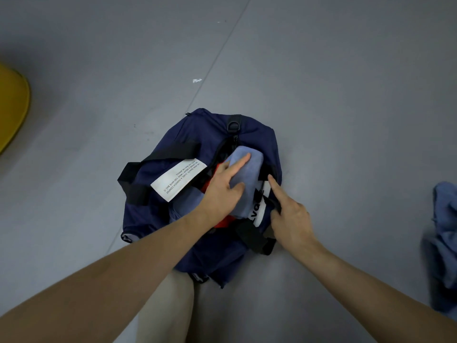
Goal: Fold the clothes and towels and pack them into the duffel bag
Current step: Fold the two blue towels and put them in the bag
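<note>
Two hands are on the navy duffel bag (197, 129), which sits on the grey floor (321, 95) right in front of your knee, top zip open. Your left hand (220, 191) lies flat on a folded light-blue towel (249, 177) in the bag's mouth; its fingers (237, 164) are straight and pressing down, with the thumb spread on the cloth and nothing gripped. The towel is partly inside the opening and its top shows above the rim. A red garment (223, 222) shows under it, inside the bag.

Your right hand (291, 219) is at the bag's right edge. Its index finger (274, 184) is stretched out along the rim, and the other fingers are curled and pinching a black strap (275, 206) of the bag. A white panel with black letters (259, 204) sits just beside that hand. On the bag's left flap there is a white label (178, 179) with printed text, between two black strap bands.

A crumpled blue garment (445, 231) lies on the floor well apart from the bag, at the right edge of view. A yellow object (12, 107) is cut off at the left edge. A small white scrap (197, 80) lies on the floor beyond the bag.
</note>
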The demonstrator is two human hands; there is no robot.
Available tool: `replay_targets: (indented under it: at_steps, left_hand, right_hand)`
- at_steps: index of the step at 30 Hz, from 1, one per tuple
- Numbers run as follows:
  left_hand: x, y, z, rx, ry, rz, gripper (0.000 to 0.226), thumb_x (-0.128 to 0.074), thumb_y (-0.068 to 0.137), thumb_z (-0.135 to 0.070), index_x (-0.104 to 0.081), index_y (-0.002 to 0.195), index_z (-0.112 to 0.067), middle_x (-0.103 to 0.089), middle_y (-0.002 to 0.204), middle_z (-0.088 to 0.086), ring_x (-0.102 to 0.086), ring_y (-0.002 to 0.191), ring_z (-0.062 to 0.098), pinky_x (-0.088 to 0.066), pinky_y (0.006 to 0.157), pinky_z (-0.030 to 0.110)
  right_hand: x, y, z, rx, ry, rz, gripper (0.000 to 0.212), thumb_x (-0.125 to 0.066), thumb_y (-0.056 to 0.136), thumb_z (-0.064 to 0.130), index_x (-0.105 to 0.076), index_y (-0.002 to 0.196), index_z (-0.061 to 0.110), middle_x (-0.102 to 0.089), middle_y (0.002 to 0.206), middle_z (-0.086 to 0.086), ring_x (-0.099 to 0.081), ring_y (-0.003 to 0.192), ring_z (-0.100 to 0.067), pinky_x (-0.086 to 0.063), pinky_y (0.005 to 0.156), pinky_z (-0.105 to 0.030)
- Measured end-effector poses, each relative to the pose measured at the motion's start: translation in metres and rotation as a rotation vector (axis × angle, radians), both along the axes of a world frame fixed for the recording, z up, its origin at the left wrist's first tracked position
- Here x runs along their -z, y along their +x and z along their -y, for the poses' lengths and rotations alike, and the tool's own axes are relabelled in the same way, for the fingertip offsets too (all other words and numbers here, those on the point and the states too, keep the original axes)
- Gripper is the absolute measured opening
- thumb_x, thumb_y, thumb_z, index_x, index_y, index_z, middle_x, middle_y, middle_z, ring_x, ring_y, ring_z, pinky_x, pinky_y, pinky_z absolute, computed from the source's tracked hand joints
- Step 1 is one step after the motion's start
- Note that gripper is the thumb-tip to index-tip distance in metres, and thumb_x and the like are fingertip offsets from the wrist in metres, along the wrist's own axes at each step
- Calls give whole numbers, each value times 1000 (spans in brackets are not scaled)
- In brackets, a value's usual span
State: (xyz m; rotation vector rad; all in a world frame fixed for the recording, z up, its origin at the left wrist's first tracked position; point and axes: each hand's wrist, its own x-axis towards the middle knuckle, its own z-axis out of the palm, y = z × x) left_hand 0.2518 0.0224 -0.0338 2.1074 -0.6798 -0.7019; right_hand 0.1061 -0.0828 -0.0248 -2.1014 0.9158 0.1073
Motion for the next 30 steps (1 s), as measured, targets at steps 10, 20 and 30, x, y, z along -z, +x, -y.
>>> replay_targets:
  at_steps: [10, 20, 30]
  left_hand:
    - [16, 16, 9, 41, 111, 244, 68, -45, 101, -15, -17, 157, -43, -37, 146, 1, -54, 110, 20, -47, 91, 29]
    - [25, -31, -8, 6, 11, 162, 64, -55, 100, -29, -24, 156, -39, -47, 145, 1, -45, 130, 11, -40, 106, 27]
    - [41, 4, -27, 403, 461, 705, 62, -45, 101, -43, -27, 157, -26, -56, 130, 23, -62, 94, 41, -54, 77, 45]
  right_hand:
    - [-10, -1, 4, 35, 48, 93, 80, -47, 94, -1, -22, 156, 43, -53, 73, 2, -50, 65, -11, -38, 65, -24]
    - [-12, -7, 5, -1, 47, 75, 84, -50, 94, 3, -12, 157, 42, -49, 73, 10, -49, 66, -6, -40, 70, -25]
    - [-13, -21, 15, -2, 39, 125, 86, -49, 93, -1, -15, 154, 49, -48, 68, 7, -48, 62, -14, -48, 71, -33]
